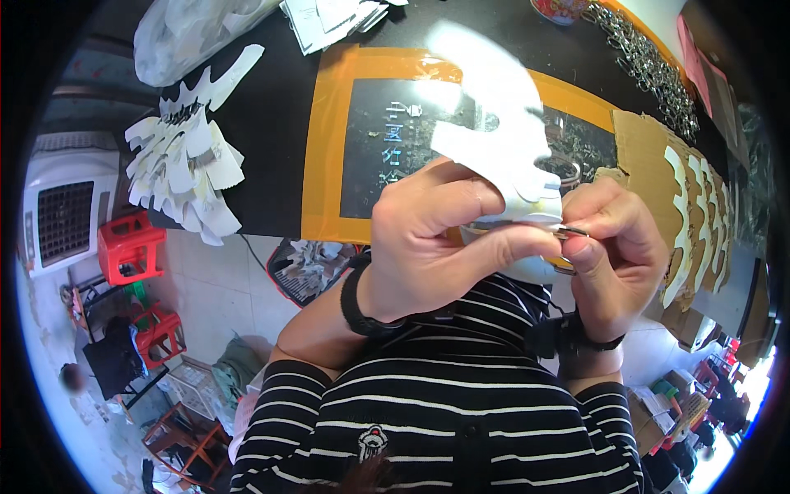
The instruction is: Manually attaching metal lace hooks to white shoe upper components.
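From where I watch, looking down through the head camera, a black desk [267,148] stretches across the upper half of the view, above the wearer's black shirt [444,412] with thin white stripes. On the desk lies a dark panel [362,165] framed by broad orange tape [325,156]. At the right, a brown cardboard sheet [635,152] carries a row of wavy white strips [682,239]. At the far left of the desk sits a heap of white cut pieces [185,165] with notched edges; beyond it, a clear plastic bag [193,37] rests at the upper left. A tangle of shiny metal hardware [646,70] runs along the upper right. In the middle, I find the white piece [510,123], curved and notched, washed out by glare, raised in front of the dark panel. My left grip [436,243] is closed on its near edge, the thumb pressed along the bottom and the fingers bent above. My right grip [621,247] is narrow, thumb and forefinger pinching a small dark metal piece [575,231] right at the white piece's right-hand corner, beside the left thumb tip. Exactly how the two parts meet is too small for me to tell.
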